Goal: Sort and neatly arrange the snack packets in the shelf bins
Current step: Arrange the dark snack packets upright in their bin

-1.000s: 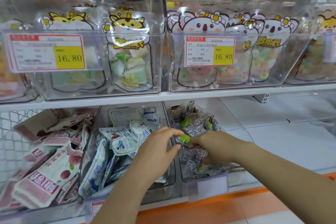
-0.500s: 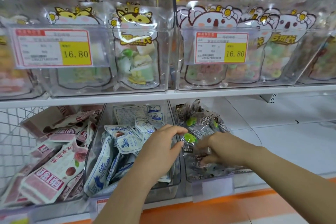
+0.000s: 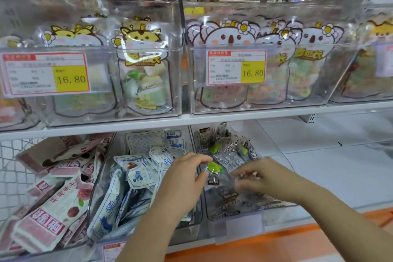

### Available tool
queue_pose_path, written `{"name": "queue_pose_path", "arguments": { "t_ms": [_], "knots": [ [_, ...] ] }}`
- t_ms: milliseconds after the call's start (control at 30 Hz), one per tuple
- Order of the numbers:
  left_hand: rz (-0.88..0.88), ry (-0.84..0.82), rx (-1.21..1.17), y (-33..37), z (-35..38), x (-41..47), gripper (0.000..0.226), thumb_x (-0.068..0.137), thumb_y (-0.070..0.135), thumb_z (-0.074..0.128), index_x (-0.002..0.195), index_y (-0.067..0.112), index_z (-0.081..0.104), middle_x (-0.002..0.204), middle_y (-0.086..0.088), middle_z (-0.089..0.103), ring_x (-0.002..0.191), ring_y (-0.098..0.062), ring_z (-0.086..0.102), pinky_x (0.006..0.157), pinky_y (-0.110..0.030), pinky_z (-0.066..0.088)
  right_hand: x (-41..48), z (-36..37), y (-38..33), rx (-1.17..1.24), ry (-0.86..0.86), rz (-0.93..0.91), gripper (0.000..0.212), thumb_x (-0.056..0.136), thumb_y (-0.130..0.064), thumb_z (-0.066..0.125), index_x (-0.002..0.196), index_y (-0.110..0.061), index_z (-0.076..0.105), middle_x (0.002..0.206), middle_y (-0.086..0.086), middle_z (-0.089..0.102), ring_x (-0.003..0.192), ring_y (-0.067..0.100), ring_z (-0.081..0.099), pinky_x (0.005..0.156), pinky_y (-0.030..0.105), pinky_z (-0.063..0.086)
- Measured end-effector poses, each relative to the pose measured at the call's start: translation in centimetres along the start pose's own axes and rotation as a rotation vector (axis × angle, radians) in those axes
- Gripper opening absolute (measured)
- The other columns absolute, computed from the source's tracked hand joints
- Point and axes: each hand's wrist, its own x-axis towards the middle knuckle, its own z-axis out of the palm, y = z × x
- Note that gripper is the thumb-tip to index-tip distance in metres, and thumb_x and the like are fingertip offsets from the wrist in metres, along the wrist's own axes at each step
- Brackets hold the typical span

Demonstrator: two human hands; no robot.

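Observation:
On the lower shelf stands a clear bin full of dark snack packets with green fruit marks. Both my hands are over it. My left hand pinches the left edge of one dark packet, thumb below and fingers above. My right hand grips the same packet's right side, fingers curled over it. To the left, a bin holds blue-and-white packets lying in disorder. Further left, pink-and-white packets are piled loosely.
The upper shelf carries clear bins of animal-shaped candy bags with price tags reading 16.80. Bare white shelf lies to the right of the dark-packet bin. An orange floor strip runs below.
The view has shifted slightly. My right hand has drawn a little right along the dark packet, and both hands stay on it over the right bin.

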Motion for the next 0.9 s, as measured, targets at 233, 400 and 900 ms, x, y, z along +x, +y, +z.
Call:
{"name": "queue_pose_path", "arguments": {
  "t_ms": [233,400,900],
  "knots": [
    [0.099,-0.042,0.097,2.3,1.4,0.4,0.026,0.096,0.028,0.05,0.121,0.035,0.057,0.121,0.023,0.053,0.11,-0.002,0.05,0.099,-0.021,0.038,-5.8,-0.2,3.3,0.207,0.831,0.156,0.03,0.085,-0.01,0.067,0.076,-0.038,0.062,0.078,-0.02,0.065,0.081,-0.015,0.054,0.067,0.002,0.038],
    [0.149,-0.022,0.244,4.0,2.1,2.2,0.027,0.096,0.027,0.05,0.12,0.033,0.06,0.12,0.019,0.057,0.107,-0.006,0.054,0.095,-0.026,0.043,-5.7,-1.5,4.3,0.284,0.749,0.141,0.019,0.086,-0.012,0.065,0.082,-0.03,0.068,0.083,-0.021,0.065,0.077,-0.013,0.054,0.063,0.003,0.038],
    [0.526,-0.535,1.041,3.8,6.5,9.4,0.061,0.09,0.018,0.058,0.145,0.026,0.034,0.152,0.002,0.032,0.136,-0.023,0.034,0.112,-0.038,0.029,-5.5,-2.6,6.4,0.362,0.616,0.137,0.01,0.088,-0.021,0.063,0.091,-0.026,0.071,0.08,-0.019,0.064,0.082,-0.011,0.052,0.065,0.002,0.038]
  ]
}}
